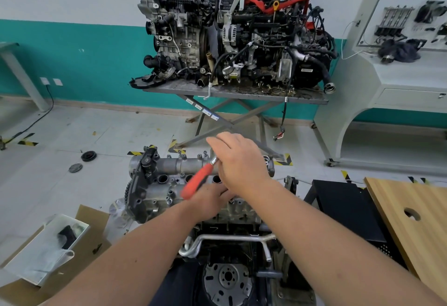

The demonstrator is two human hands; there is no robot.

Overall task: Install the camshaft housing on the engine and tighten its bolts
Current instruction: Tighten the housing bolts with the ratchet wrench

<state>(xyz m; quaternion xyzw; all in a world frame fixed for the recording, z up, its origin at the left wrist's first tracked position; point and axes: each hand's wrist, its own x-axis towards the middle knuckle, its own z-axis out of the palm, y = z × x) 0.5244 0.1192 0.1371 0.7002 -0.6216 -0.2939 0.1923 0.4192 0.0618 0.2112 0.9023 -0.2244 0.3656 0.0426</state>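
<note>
The grey camshaft housing (pixel 169 172) lies on top of the engine (pixel 232 245) in front of me, with several bolts (pixel 167 199) standing in its edges. A ratchet wrench with a red handle (pixel 196 179) slants over the housing. My left hand (pixel 212 202) grips the lower end of the red handle. My right hand (pixel 238 158) covers the wrench's metal head, its fingers bent down over it. What the wrench head sits on is hidden under that hand.
Two other engines (pixel 232 32) stand on a metal scissor table (pixel 232 92) behind. A cardboard box (pixel 50 252) with plastic wrap lies at the lower left. A wooden board (pixel 416 218) with a hole and a black stand (pixel 346 206) are at the right.
</note>
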